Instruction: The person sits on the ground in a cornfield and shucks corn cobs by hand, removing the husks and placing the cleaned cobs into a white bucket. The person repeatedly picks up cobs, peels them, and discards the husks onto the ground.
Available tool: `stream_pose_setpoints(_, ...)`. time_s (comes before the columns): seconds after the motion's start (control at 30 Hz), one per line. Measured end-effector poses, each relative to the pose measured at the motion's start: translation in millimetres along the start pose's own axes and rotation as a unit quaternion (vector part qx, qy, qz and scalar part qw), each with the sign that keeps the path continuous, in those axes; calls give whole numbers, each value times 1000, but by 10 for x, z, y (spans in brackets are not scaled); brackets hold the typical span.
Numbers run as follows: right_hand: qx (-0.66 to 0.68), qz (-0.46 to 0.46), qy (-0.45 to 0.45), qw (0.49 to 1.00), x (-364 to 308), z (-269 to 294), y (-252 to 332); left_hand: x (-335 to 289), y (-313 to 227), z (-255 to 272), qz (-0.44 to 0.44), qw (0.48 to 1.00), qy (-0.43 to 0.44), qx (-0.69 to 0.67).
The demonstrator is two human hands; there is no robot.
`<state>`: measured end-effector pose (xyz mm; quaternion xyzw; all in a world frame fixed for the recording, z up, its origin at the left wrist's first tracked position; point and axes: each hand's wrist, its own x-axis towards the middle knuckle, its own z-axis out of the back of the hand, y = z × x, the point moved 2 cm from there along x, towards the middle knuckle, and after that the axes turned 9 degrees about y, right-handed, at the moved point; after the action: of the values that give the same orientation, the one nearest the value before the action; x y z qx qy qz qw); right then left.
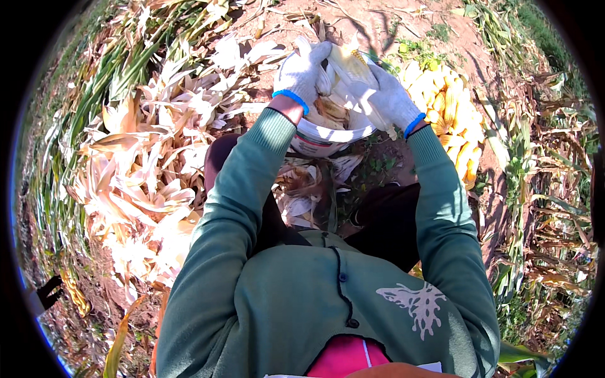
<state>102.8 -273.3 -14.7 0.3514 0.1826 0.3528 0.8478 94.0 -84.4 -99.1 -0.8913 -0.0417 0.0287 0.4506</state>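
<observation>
My left hand, in a white knit glove with a blue cuff, is closed around pale corn husk leaves. My right hand, gloved the same way, grips a partly husked ear of corn. A few yellow kernels show near the ear's upper end; pale husk wraps the rest. Both hands are raised over a white bucket between my knees. Inside the bucket lie more pale, brownish husk-covered pieces, partly hidden by the hands and the ear.
A large heap of dry husks spreads to my left. Bare yellow corn ears are piled on the right. Cut green stalks edge the far left, and dry stalks lie at the right. Reddish soil shows ahead.
</observation>
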Motion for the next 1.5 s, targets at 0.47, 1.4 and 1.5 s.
stream_pose_setpoints(0.47,557,-135,-71,817,174,1,-638,-246,-50,-390,1,999,21,-29)
stream_pose_setpoints(1.4,69,-93,-160,980,147,112,-1015,-475,161,-693,38,888,267,372)
stream_pose_setpoints(1.5,134,-117,-186,966,175,136,-1065,-516,183,-690,10,891,243,383)
